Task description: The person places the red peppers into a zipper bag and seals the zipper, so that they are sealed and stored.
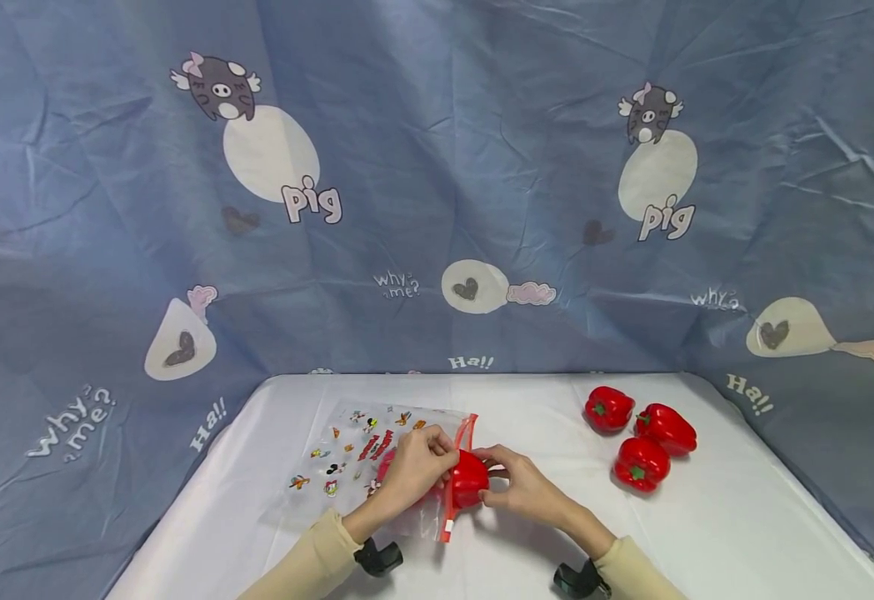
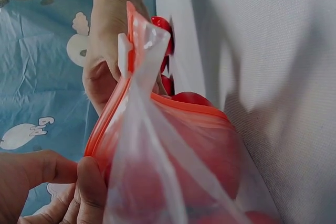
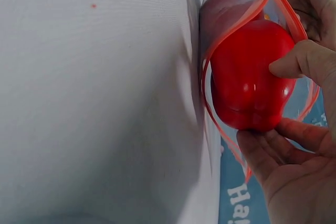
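Note:
A clear zip bag [image 1: 342, 433] with cartoon prints and a red zip edge [image 2: 107, 116] lies on the table, its mouth facing right. My left hand [image 1: 417, 462] pinches the upper lip of that mouth between thumb and forefinger. In the mouth sits a glossy red bell pepper [image 3: 252, 77], partly inside the bag. My right hand [image 1: 522, 487] holds it, thumb on its side and fingertips at its rounded end. Another red pepper [image 3: 223, 11] shows through the plastic, deeper in the bag. A white slider [image 2: 123, 55] sits at one end of the zip.
Three more red bell peppers [image 1: 641, 462] lie grouped on the right of the white-covered table [image 1: 556, 392]. Behind the table hangs a blue printed curtain [image 1: 422, 183]. Black camera mounts [image 1: 378, 557] are strapped at both wrists.

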Motion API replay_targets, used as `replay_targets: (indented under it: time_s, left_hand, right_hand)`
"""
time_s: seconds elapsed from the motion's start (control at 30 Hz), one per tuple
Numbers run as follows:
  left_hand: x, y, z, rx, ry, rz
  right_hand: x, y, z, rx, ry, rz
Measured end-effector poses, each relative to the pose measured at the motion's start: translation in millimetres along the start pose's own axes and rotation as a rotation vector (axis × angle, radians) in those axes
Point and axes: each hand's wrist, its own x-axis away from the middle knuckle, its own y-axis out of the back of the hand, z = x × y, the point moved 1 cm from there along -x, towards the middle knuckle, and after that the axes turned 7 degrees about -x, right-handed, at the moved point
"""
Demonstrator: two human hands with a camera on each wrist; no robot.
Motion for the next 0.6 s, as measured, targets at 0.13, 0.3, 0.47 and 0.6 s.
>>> replay_targets:
  time_s: [0.13,0.3,0.47,0.6]
  left_hand:
    - [0.3,0.4,0.1,0.004,-0.007,-0.004]
    - [0.7,-0.3,-0.8,-0.007,-0.019,-0.009]
    - [0.5,-0.8,-2.0,-0.011,-0.022,-0.006]
    - [1.4,-1.3,-2.4,-0.007,-0.022,-0.001]
  right_hand:
    - [-1.1,-4.1,7.8,-0.002,0.007,0.005]
    - [-1.8,-8.4,17.5,-0.029,0.033,0.009]
    - [-7.3,-12.2,3.4,-0.010,0.050,0.009]
    - [-11.1,-14.3,-5.2,-0.014,0.052,0.029]
